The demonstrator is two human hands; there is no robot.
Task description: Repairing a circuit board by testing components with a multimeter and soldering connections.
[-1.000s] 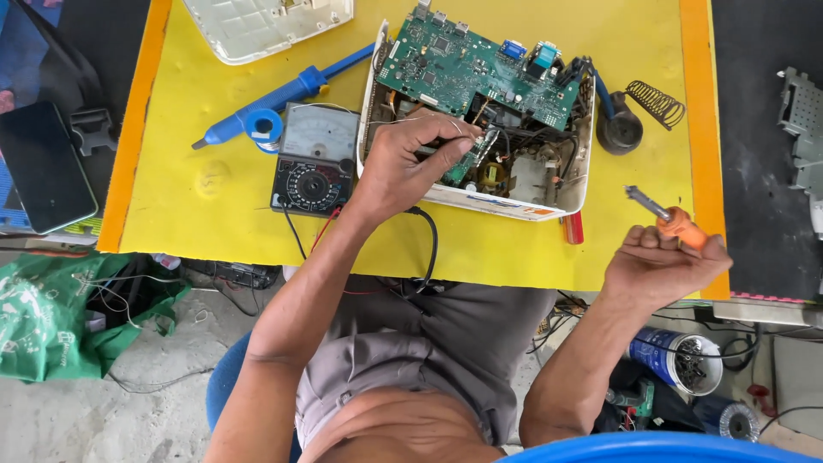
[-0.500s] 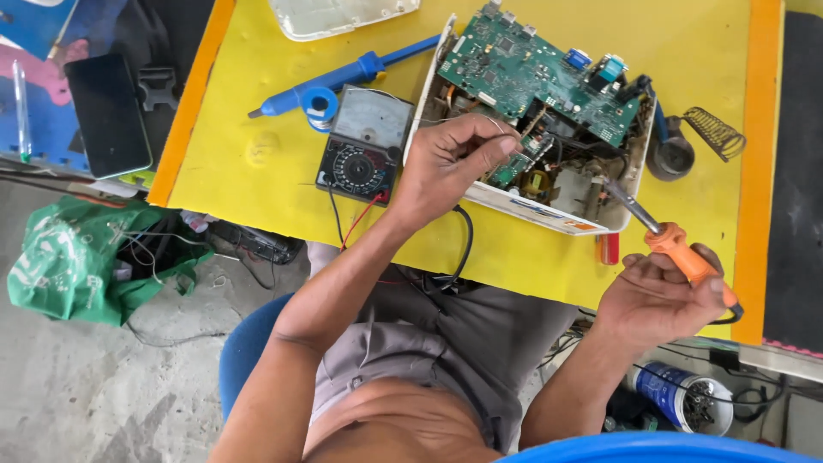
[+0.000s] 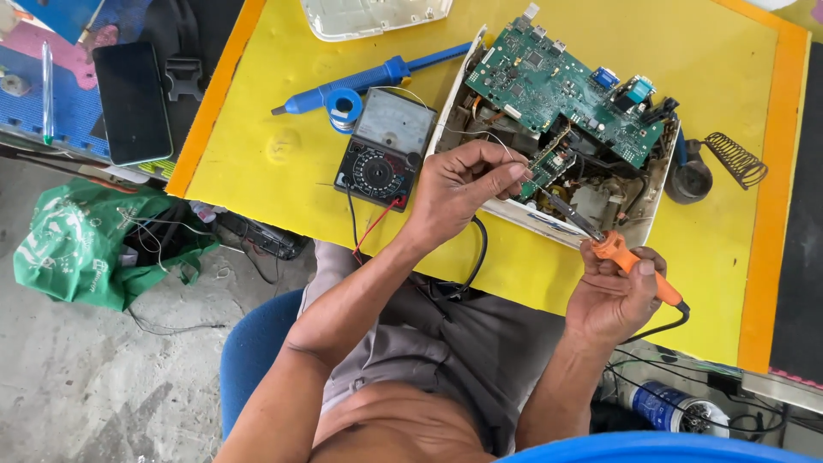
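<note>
Nearest to the seated person, the right hand (image 3: 613,296) is closed in a firm grip round the orange handle of a soldering iron (image 3: 630,264), its dark cable trailing off below the wrist; the metal tip slants up and left into the open white casing (image 3: 549,225) and rests among the parts by its near edge. Just left of it the left hand (image 3: 463,184) hovers over that same near edge, thumb and fingertips pinched together on a thin pale wire (image 3: 480,137) that arcs up over the knuckles; whether it is solder or a lead I cannot tell. Inside the casing a green circuit board (image 3: 557,81) lies tilted across the far half, with brown and grey parts showing beneath it. Left of the casing, on the yellow table (image 3: 257,163), sits a black analogue multimeter (image 3: 386,150), red and black leads running off its near side toward the person's lap; just beyond it a small blue spool (image 3: 345,107) touches a blue desoldering pump (image 3: 369,79). Right of the casing stands a coiled iron stand (image 3: 716,167); at the far edge lies a white cover (image 3: 373,17). Off the table to the left rests a dark phone (image 3: 133,103); a green bag (image 3: 81,240) lies on the floor.
</note>
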